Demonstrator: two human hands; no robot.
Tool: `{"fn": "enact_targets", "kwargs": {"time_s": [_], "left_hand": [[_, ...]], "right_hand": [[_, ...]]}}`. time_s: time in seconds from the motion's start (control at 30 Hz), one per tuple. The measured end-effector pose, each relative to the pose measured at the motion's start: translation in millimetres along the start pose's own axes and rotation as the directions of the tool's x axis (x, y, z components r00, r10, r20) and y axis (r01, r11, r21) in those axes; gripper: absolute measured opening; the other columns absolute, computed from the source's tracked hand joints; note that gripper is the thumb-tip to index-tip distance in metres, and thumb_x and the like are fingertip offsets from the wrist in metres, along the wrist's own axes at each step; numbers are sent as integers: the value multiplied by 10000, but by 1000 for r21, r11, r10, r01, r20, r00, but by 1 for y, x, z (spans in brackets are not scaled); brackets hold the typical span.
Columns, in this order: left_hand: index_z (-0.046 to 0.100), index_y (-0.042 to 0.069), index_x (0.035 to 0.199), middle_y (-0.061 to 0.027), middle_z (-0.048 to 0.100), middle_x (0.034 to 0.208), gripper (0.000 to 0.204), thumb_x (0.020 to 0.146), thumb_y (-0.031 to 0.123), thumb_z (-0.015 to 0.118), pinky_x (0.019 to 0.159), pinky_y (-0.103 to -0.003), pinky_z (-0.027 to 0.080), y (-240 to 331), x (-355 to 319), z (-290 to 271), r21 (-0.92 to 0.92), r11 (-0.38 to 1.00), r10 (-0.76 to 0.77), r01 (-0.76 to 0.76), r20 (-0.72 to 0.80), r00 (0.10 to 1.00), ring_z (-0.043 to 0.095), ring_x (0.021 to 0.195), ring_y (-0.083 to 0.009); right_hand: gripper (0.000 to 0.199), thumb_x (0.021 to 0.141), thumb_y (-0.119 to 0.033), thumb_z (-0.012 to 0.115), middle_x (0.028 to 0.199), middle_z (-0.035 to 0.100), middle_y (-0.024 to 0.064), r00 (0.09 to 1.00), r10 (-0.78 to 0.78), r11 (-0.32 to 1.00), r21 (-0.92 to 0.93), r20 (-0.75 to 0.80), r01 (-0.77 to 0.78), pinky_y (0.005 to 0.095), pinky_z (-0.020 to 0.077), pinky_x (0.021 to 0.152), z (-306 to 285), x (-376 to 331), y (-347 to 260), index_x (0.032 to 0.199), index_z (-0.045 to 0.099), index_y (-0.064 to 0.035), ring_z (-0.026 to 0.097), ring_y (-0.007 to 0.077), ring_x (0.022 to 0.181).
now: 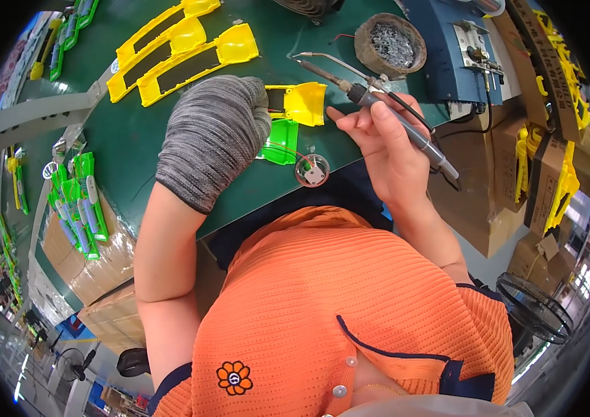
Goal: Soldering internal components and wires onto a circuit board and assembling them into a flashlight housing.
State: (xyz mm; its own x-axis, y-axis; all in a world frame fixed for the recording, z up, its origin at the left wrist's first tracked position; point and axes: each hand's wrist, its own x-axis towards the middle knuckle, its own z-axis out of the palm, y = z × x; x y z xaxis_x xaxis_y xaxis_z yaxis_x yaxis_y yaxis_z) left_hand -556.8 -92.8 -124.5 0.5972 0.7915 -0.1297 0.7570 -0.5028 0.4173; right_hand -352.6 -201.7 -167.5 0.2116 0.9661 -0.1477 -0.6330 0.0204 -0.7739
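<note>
My left hand (pixel 215 132), in a grey knitted glove, is closed around a yellow plastic housing (pixel 306 103) at the table's near side. A bright green plastic piece (pixel 282 142) lies just below that housing, partly covered by the glove. Thin red wires lead from there to a small round clear part with a white square centre (pixel 313 171), by the table edge. In my bare right hand (pixel 395 149) is a soldering iron (pixel 413 132) with a thin curved metal tube beside its tip. The tip points up and left, apart from the housing.
Several yellow housings (pixel 236 45) lie in a row at the back left of the green table (pixel 277 52). A round tin (pixel 371 61) of silvery shavings and a blue machine (pixel 439 66) stand back right. Green housings with cylinders (pixel 79 208) sit left, above a cardboard box (pixel 93 271).
</note>
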Motion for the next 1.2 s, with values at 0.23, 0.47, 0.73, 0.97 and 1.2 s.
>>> {"fn": "enact_targets", "kwargs": {"time_s": [0.23, 0.47, 0.73, 0.97, 1.2], "left_hand": [[701, 44, 893, -164, 677, 803, 120, 857, 155, 668, 733, -415, 534, -12, 0, -9, 95, 991, -82, 90, -87, 993, 670, 807, -342], [650, 81, 756, -126, 608, 725, 220, 827, 258, 760, 668, -428, 501, 10, -61, -23, 23, 993, -98, 116, -386, 917, 624, 716, -313], [699, 90, 1000, -151, 672, 896, 310, 967, 380, 595, 695, -444, 498, -53, -132, -5, 273, 804, -403, 528, -403, 822, 641, 797, -339], [714, 69, 1031, -98, 694, 985, 184, 849, 40, 717, 839, -371, 517, -52, -101, -12, 72, 995, -2, 63, -640, 769, 661, 931, -278], [736, 121, 983, -58, 703, 938, 201, 796, 54, 765, 810, -325, 521, -45, -87, -6, -262, 961, -42, -91, -461, 886, 659, 904, -239]], "right_hand": [[126, 1013, -105, 528, 896, 618, 93, 993, -37, 998, -46, 109, 42, 519, 479, 1030, 17, 33, 17, 1103, 552, -20, 677, 247, 914], [99, 988, -48, 546, 869, 618, 107, 987, -45, 999, 23, 152, 42, 500, 470, 1040, 9, 30, 9, 1082, 521, -28, 686, 262, 850], [153, 957, -17, 541, 892, 611, 128, 974, -40, 998, -37, 225, 49, 459, 503, 937, -12, 6, 5, 1087, 464, -43, 642, 244, 791], [177, 946, -73, 575, 862, 589, 124, 972, -5, 981, -186, 236, 50, 459, 490, 887, -7, -3, 7, 1082, 470, -31, 629, 229, 767], [210, 933, -118, 600, 847, 589, 142, 966, 13, 944, -321, 258, 73, 407, 526, 733, -1, -8, 5, 1078, 477, -28, 625, 233, 744]]}}
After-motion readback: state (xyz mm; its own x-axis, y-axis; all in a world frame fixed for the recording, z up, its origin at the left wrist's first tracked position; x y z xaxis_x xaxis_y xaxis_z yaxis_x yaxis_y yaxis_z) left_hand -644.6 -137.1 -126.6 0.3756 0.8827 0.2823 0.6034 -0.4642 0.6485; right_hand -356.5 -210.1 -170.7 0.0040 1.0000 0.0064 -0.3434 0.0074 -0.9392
